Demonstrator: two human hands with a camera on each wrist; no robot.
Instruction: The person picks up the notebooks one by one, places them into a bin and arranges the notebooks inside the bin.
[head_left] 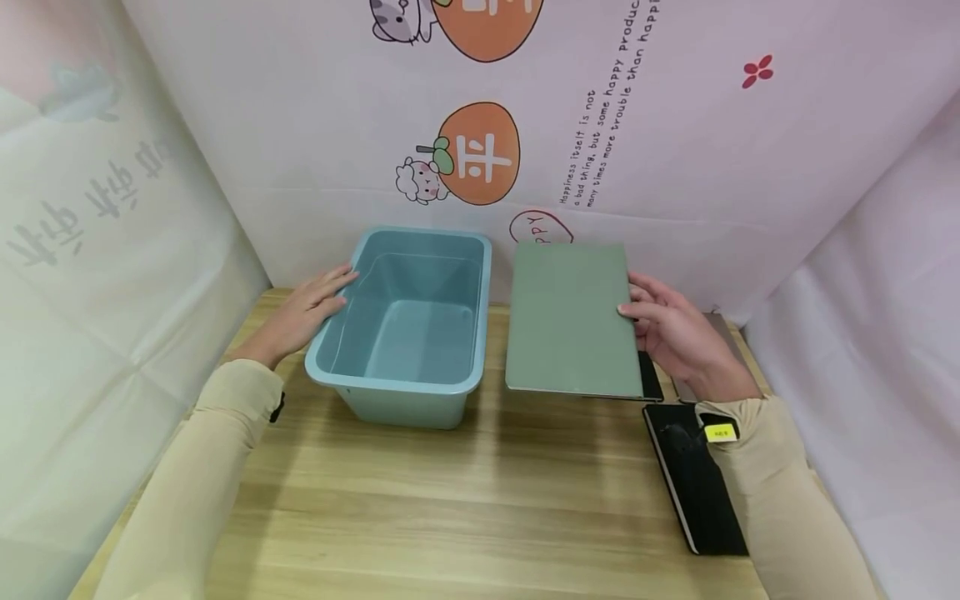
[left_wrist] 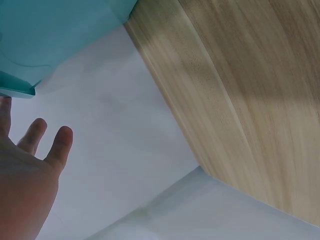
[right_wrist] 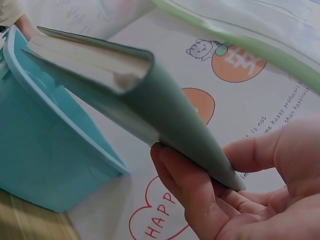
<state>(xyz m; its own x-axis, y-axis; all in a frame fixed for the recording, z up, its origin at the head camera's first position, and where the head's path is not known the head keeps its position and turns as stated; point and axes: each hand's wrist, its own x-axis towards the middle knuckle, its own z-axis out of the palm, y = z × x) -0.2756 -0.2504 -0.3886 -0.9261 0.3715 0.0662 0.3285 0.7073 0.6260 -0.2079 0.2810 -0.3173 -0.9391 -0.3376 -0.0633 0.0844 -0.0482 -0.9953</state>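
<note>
Grip of the right hand (head_left: 678, 337): thumb on the upper cover and curled fingers beneath, pinching a green book (head_left: 572, 321) along its spine side. The book is held clear of the tabletop (head_left: 480, 508), toward the rear edge, just right of a blue bin (head_left: 405, 408). Its upper cover shows no legible title; the page block — out of sight from the head — is visible from the right wrist, with the covers slightly parted. Left hand (head_left: 303, 312): fingers extended, touching the left rim of the bin without closing around it; the left wrist view cuts off part of this hand at the frame edge. The bin stands upright near the rear edge of the tabletop, left of centre, and its visible floor is bare. Near the right edge of the tabletop lies a black notebook (head_left: 693, 500), its right part covered by the right sleeve (head_left: 787, 492). Behind the book's lower right corner projects a dark flat item (head_left: 650, 382) — mostly hidden, type not determinable. Toward the rear right corner of the tabletop, a grey-brown flat item (head_left: 726, 337) is partly concealed by the right hand and cannot be identified. Beyond the rear edge hangs a printed white backdrop (head_left: 675, 150); its heart-shaped red print is partly covered by the book in the head view.
</note>
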